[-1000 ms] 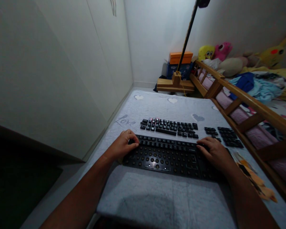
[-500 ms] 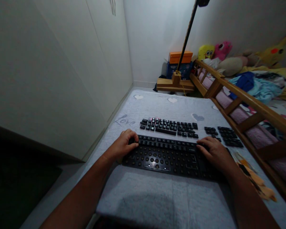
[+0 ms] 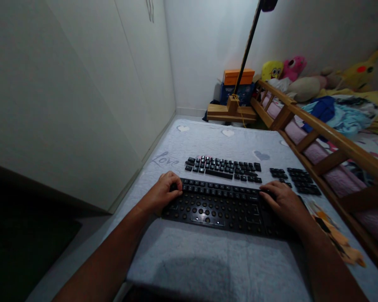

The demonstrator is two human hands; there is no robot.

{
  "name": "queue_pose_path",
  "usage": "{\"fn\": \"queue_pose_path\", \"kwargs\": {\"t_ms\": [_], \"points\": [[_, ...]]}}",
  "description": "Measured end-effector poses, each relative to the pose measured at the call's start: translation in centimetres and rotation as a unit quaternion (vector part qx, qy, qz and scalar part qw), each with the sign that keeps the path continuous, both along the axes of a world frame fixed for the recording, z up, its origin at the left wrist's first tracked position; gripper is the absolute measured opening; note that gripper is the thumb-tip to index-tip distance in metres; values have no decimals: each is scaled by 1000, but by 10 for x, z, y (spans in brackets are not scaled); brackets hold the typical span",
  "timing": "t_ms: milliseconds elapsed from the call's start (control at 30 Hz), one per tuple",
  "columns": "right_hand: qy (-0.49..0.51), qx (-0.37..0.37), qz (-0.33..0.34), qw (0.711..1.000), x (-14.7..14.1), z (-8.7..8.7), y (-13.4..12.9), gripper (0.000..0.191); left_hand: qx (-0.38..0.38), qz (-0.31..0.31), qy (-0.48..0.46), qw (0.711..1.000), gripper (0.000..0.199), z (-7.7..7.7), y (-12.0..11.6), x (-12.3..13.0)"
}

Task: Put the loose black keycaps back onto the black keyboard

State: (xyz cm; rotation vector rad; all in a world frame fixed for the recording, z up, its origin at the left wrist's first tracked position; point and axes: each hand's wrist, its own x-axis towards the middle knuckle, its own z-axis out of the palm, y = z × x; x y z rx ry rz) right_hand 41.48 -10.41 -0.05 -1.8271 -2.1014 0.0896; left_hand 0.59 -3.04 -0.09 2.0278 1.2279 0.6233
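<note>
From my end I see the keyboard (image 3: 223, 208) beneath both hands: my left hand (image 3: 166, 189) curls its fingers at the keyboard's left end, my right hand (image 3: 282, 200) bends its fingers over the right part, hiding keys there. Whether either grips, I can't tell. Beyond the keyboard, loose keycaps (image 3: 219, 173) have unreadable legends.

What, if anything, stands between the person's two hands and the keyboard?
Nothing visible: the left hand and the right hand both appear to touch the keyboard. The loose keycaps lie beyond its far edge, not between; what the right one covers is hidden.
</note>
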Motion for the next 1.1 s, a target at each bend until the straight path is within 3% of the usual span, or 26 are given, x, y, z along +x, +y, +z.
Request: {"fn": "queue_pose_path", "kwargs": {"t_ms": [267, 467, 600, 833, 967, 1100], "points": [[7, -9, 0, 1000, 0, 0, 0, 28, -3, 1, -36, 999, 8, 1, 1, -2], [17, -14, -4, 1000, 0, 1, 0, 30, 10, 138, -86, 987, 22, 3, 7, 3], [28, -10, -9, 1000, 0, 1, -1, 29, 8, 180, -85, 980, 26, 1, 29, 9], [40, 26, -8, 999, -5, 6, 3, 27, -28, 120, -94, 988, 23, 9, 86, 28], [45, 30, 16, 998, -16, 15, 11, 24, -28, 128, -108, 985, 24, -3, 104, 35], [57, -1, 48, 997, -32, 32, 32, 18, -3, 177, -107, 978, 25, -20, 106, 35]]}}
